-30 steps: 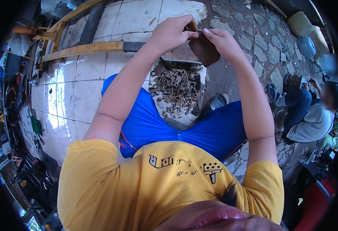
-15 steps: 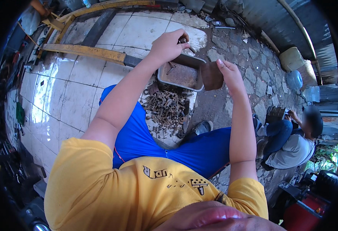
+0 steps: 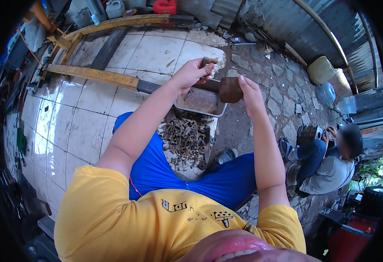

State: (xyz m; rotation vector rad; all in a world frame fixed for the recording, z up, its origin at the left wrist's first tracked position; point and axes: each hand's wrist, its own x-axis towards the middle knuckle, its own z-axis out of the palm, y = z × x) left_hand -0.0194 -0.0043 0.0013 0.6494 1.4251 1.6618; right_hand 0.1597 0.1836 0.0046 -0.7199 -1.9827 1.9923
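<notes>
My left hand (image 3: 188,77) is closed on a dark metal piece that looks like a bolt (image 3: 206,61), its end sticking up past my thumb. In my right hand (image 3: 253,97) a brown, squarish piece (image 3: 230,90) is pinched by its edge; its exact kind is unclear. Both hands hover over a grey metal tray (image 3: 199,110) with a dirty bottom. A bolt (image 3: 188,95) leans inside the tray near its left side. Between my legs and the tray lies a heap of rusty bolts and nuts (image 3: 183,139).
A yellow metal frame (image 3: 93,74) lies on white tiles at the left. Ahead stands a red jerrycan (image 3: 164,6). At the right, a person (image 3: 329,170) sits handling a metal block (image 3: 310,134). Plastic containers (image 3: 320,71) stand along the corrugated wall.
My hands have come closer together, with the brown piece moving left over the tray's right end. The bolt-like piece has turned more upright. The whole view has shifted slightly.
</notes>
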